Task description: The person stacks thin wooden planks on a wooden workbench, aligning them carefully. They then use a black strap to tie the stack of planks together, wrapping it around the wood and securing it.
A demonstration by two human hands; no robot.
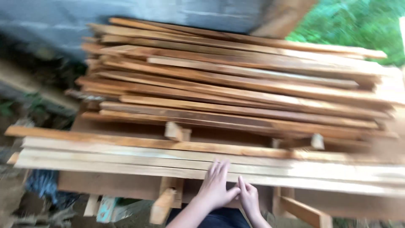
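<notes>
Head view, blurred by motion: looking down on a heap of long reddish-brown wooden slats (236,80), stacked loosely and fanning out at slightly different angles, so ends are jutting past one another. Lying nearer, across the front, several paler planks (126,158), side by side and roughly level, resting on a wooden bench frame (166,198) with short offcut blocks (174,131) sitting behind them. Left hand (216,185) lying flat, fingers spread, palm pressing on the near edge of the pale planks, probably steadying them. Right hand (249,197) just beside it, fingers loosely curled at the same edge; not gripping anything as far as the blur allows. Green foliage (354,25) showing beyond, upper right.
</notes>
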